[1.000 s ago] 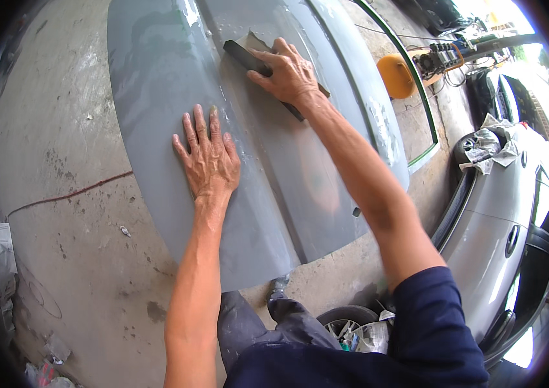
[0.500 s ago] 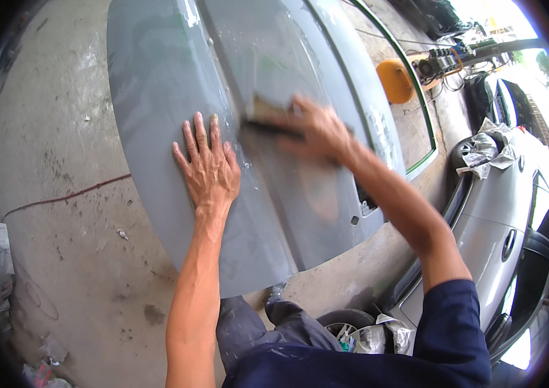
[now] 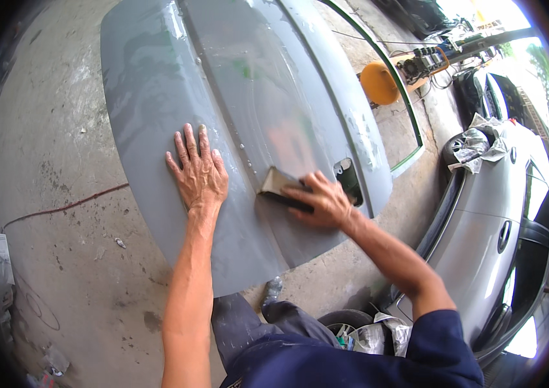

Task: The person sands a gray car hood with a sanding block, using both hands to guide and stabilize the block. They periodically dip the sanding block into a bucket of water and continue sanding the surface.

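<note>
A car door (image 3: 164,84) in patchy grey primer lies before me, wet-looking in places, with a long crease running down its middle. My left hand (image 3: 200,171) rests flat on it, left of the crease, fingers spread and holding nothing. In my right hand (image 3: 323,202) is a dark sanding block (image 3: 287,196) with a tan sheet folded around its end. The fingers wrap over the block, which lies against the door just right of the crease, left of the handle opening (image 3: 347,178).
The door's green-edged window frame (image 3: 410,97) extends at the right. A silver car (image 3: 481,226) stands close on my right. Beyond the door sits a yellow compressor tank (image 3: 380,84). A reddish hose (image 3: 70,205) crosses the concrete floor at left.
My right hand has drawn the sanding block down the door toward me, uncovering the crease and the handle opening. The left hand stays flat on the door; the whole view has shifted slightly.
</note>
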Tool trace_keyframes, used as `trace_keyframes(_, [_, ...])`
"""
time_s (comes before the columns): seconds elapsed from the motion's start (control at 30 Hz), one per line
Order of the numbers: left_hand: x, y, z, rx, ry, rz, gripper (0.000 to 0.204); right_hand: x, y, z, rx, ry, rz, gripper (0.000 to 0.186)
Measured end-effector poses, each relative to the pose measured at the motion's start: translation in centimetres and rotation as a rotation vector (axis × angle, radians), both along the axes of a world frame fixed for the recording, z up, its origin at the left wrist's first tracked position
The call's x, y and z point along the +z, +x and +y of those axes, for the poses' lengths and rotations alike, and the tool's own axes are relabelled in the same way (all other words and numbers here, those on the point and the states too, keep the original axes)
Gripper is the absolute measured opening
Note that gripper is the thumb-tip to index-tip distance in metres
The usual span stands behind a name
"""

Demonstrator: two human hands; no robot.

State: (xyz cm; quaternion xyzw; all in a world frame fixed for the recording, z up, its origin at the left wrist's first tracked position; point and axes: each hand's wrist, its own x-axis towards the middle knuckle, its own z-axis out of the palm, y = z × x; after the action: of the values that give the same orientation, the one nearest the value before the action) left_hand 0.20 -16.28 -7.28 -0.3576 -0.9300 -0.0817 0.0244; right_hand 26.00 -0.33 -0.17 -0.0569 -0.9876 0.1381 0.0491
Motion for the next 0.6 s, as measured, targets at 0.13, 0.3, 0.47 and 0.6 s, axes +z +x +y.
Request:
trace_keyframes(0.13, [-1.0,0.1,-0.2,-0.013,0.019,0.022,0.061,-0.4,-12.3,8.0,0.002,0.043,0.072,0.061])
trace_keyframes(0.3, [-1.0,0.1,-0.3,-0.015,0.079,0.029,0.061,-1.7,-21.0,8.6,-0.428,0.185,0.332,0.052])
trace_keyframes(0.47, [0.1,0.0,-0.1,-0.002,-0.006,0.01,0.061,-0.9,-4.1,-3.0,-0.21,0.048,0.124,0.059])
trace_keyframes(0.6, [0.0,0.0,0.0,0.001,-0.003,0.008,0.061,1.3,1.0,-3.1,0.022,-0.026,0.001,0.058])
